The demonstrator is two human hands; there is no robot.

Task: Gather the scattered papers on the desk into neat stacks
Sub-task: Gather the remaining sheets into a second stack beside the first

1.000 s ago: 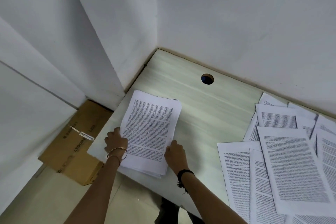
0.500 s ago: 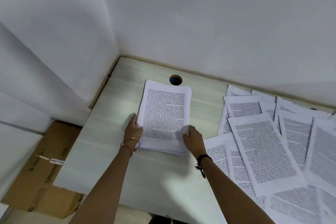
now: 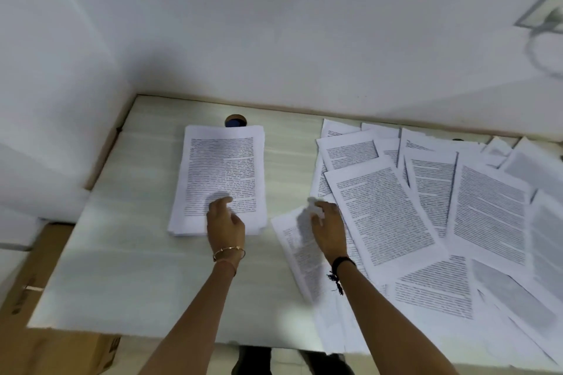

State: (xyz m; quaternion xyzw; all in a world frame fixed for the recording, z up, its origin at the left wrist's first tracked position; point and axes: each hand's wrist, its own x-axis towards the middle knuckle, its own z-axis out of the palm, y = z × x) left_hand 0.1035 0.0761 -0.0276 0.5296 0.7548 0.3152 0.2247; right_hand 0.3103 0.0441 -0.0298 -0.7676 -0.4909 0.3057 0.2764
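Papers are present in two groups on the bench (image 3: 131,268). Group one is a squared stack (image 3: 217,173) at far left-centre; its long axis runs near to far; the printed lines run left to right, with the head of the page at the far end; its far edge sits just beside the round cable hole (image 3: 235,121). The left grip (image 3: 227,222) rests on the near end of the stack, fingers relaxed on the top sheet, clasping nothing; a gold bangle (image 3: 229,253) circles its wrist. Group two is the scattered sheets (image 3: 475,207), which overlap one another across the right half of the bench at mixed angles; most long axes run roughly near to far, far ends leaning left. The right grip (image 3: 327,228) lies on the leftmost loose sheet (image 3: 297,253); blur hides the fingertips, so whether it pinches the sheet cannot be told; a dark band (image 3: 342,262) is on its wrist. A cardboard box (image 3: 45,350) stands below the bench at near left.
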